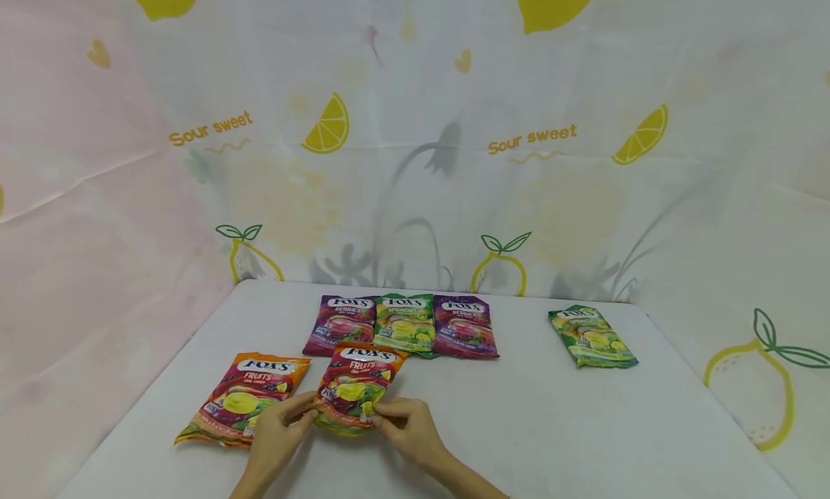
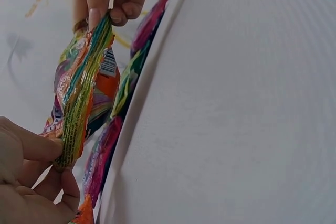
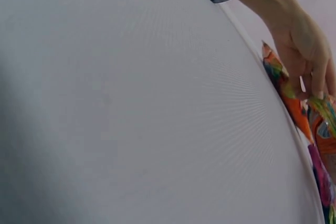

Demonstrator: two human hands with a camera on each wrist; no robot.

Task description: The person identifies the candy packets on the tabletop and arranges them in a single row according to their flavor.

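My left hand (image 1: pixel 279 434) and right hand (image 1: pixel 411 430) pinch the two lower corners of an orange-and-red Fox's Fruits candy bag (image 1: pixel 355 387), printed side up. Its top end overlaps the row of bags behind it in the head view. In the left wrist view, the bag's striped bottom seam (image 2: pixel 86 93) stretches between thumb and fingers of both hands. A second Fox's Fruits bag (image 1: pixel 243 398) lies flat on the table, just left of my left hand. The right wrist view catches my left hand (image 3: pixel 304 51) at the seam; my right hand is outside it.
Behind the held bag, a purple Berries bag (image 1: pixel 344 325), a green Spring Tea bag (image 1: pixel 405 322) and another purple Berries bag (image 1: pixel 464 326) lie side by side. One more green bag (image 1: pixel 593 337) lies far right on the white table (image 1: pixel 551 434). A lemon-print cloth (image 1: pixel 415 196) hangs behind.
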